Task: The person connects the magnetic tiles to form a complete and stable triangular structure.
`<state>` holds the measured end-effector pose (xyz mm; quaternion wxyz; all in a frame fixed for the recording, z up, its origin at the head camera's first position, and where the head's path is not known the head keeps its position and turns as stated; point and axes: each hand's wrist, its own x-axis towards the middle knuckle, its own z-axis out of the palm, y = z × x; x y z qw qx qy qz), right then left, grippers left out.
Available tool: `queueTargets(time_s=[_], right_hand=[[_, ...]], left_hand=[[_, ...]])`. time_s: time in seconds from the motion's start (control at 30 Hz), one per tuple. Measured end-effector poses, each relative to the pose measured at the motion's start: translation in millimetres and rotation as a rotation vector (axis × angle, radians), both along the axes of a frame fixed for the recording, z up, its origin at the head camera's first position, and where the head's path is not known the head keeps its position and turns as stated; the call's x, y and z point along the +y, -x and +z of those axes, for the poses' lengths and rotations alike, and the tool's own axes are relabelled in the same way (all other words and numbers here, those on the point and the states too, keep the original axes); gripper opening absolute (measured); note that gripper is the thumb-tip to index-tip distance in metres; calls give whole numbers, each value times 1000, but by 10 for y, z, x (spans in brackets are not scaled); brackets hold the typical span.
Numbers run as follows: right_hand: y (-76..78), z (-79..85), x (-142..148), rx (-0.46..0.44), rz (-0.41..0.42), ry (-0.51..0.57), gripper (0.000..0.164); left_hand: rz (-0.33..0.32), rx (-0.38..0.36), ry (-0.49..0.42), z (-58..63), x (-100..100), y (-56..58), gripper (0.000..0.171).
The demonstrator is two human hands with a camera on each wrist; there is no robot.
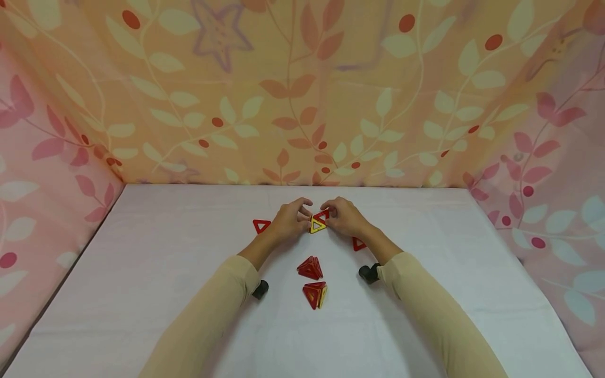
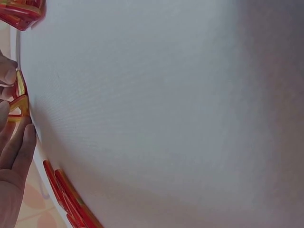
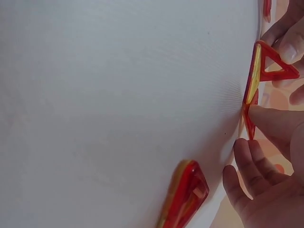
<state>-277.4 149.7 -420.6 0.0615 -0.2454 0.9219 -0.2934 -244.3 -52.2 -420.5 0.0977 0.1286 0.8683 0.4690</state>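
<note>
At the far middle of the table, both hands work on a small group of joined triangular magnetic tiles. My left hand [image 1: 289, 220] pinches the group's left side, where a yellow triangle tile [image 1: 312, 227] shows in the head view. From the right, my right hand [image 1: 347, 218] grips a red triangle tile [image 1: 320, 213] joined behind the yellow one. The right wrist view shows my left thumb on a red triangle tile [image 3: 273, 76] that stands out from the group. There, the right thumb presses the lower red tile [image 3: 251, 124], its other fingers spread beneath.
Two small pyramids of mostly red tiles, one farther [image 1: 310, 269] and one nearer [image 1: 312, 295], sit in front of the hands. Red triangle tiles lie beside the left hand [image 1: 256, 223] and under the right forearm [image 1: 357, 248]. A patterned curtain [image 1: 293, 105] hangs behind the white table [image 1: 165, 236].
</note>
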Motion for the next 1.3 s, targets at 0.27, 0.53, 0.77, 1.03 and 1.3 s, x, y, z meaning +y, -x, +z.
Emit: queueTargets(time_s=[0.27, 0.53, 0.77, 1.03, 1.3], right_hand=[[-1, -28, -9, 19, -9, 10, 32], [-12, -23, -31, 27, -16, 20, 32], [-49, 12, -61, 47, 17, 45, 26], [-83, 40, -74, 21, 32, 59, 24], [-75, 45, -63, 25, 27, 45, 14]], left_hand=[[1, 2, 8, -5, 2, -1, 52], [-1, 22, 5, -6, -6, 0, 51], [-5, 37, -2, -14, -4, -6, 50], [-2, 39, -11, -24, -9, -27, 52], [11, 54, -34, -35, 4, -32, 53]])
